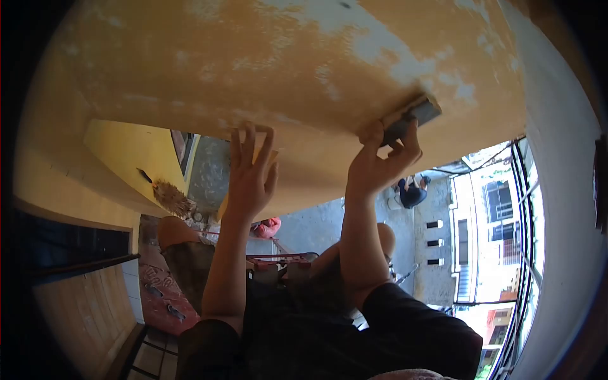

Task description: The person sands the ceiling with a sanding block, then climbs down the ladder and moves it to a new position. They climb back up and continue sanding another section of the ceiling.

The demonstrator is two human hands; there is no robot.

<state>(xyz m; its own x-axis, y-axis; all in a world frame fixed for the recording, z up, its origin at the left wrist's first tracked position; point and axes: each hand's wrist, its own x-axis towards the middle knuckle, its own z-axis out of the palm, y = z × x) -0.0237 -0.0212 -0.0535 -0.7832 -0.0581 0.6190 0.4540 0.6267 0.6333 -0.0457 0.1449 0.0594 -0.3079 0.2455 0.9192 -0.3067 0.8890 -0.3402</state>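
Above me spreads a yellow painted surface [266,76] with pale, patchy areas. My right hand [380,158] grips a dark grey rectangular sanding block [415,120], its fingers and thumb on either side. The block lies against the yellow surface, near its right part. My left hand [250,174] is raised at the lower edge of that surface with its fingers spread. Nothing shows in the left palm, and the fingertips appear to touch the edge.
A ladder top [278,259] stands between my legs, high above the grey ground. Below, a person [413,192] in dark clothing crouches. A feather duster [171,197] is at the left, and a red bundle [267,227] lies below. Cables [522,209] run along the right.
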